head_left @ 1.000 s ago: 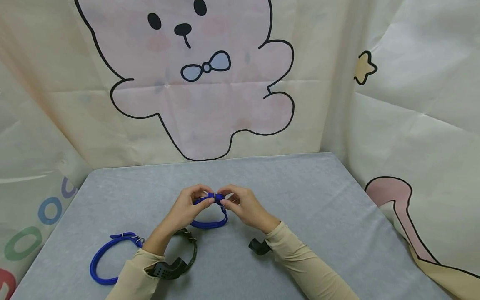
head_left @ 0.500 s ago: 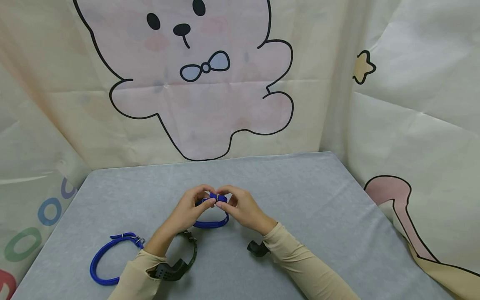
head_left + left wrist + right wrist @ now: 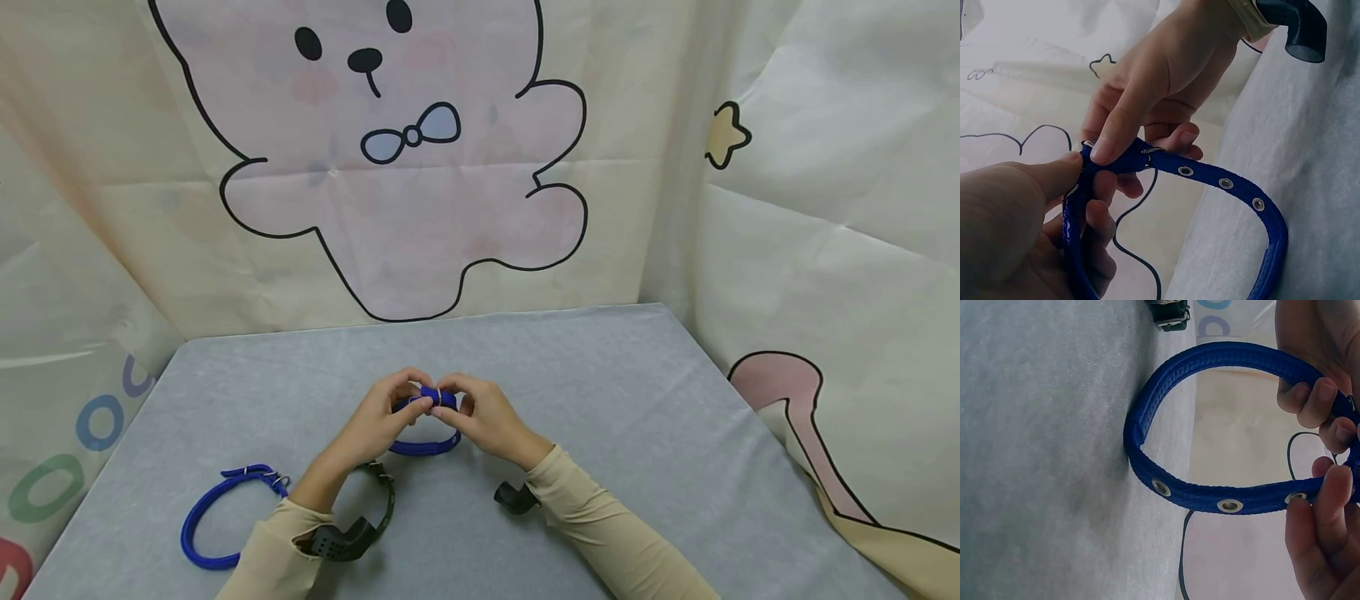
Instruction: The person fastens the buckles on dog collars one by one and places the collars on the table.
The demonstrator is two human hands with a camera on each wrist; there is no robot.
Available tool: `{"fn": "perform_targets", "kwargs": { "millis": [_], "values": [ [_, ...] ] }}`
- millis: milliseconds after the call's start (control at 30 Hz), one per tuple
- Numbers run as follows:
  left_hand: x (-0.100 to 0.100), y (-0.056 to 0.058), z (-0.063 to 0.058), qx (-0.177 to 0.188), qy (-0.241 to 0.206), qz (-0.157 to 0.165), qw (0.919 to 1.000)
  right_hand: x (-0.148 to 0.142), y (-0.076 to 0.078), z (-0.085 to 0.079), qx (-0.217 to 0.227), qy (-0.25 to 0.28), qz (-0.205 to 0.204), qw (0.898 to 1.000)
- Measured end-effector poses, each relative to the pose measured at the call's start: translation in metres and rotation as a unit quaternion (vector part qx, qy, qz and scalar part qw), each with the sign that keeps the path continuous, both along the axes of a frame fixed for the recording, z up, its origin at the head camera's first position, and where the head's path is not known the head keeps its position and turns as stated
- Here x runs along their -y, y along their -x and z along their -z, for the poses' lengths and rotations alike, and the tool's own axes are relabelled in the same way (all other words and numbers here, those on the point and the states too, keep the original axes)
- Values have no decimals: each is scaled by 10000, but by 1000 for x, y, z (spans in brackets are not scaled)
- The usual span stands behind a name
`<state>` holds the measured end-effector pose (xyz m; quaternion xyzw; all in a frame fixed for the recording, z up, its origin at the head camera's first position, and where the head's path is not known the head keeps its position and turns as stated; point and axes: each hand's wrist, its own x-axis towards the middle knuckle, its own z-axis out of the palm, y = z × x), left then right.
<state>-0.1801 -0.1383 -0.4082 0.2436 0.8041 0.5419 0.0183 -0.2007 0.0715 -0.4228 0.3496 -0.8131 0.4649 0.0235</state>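
Note:
A blue collar (image 3: 424, 448) with metal eyelets is bent into a loop between my two hands, above the middle of the table. My left hand (image 3: 386, 410) pinches its buckle end between thumb and fingers. From the other side, my right hand (image 3: 489, 417) pinches the overlapping strap close to the left thumb. In the left wrist view, metal hardware shows beside both thumbs, and several eyelets run along the strap (image 3: 1241, 187). The loop's lower side (image 3: 1129, 440) hangs toward the table in the right wrist view. Fingers partly hide the buckle.
Another blue collar (image 3: 197, 518) lies looped on the grey table (image 3: 600, 392) at the left, partly behind the left sleeve. Near the left wrist lies a dark green collar (image 3: 389, 504), partly hidden by a black wrist camera (image 3: 343, 542). Printed curtains (image 3: 465, 208) surround the table.
Both hands have come slightly closer together, and the collar they hold has shifted a little to the right. The strap at the buckle has turned slightly. The collars on the table have not moved.

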Motion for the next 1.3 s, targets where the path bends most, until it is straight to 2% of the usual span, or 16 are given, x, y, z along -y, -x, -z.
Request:
{"fn": "perform_targets", "kwargs": {
  "millis": [467,867,1033,1300],
  "values": [
    [2,-1,4,53,-2,-220,9997,-3,4,4,356,176,-136,9991],
    [6,2,5,-397,-489,-926,9937,-3,6,2,759,140,-129,9969],
    [5,2,3,-345,-476,-1125,9919,-4,7,4,787,170,-132,9967],
    [2,1,1,-245,-491,-1144,9919,-4,7,5,793,372,-223,9959]
  ]
}}
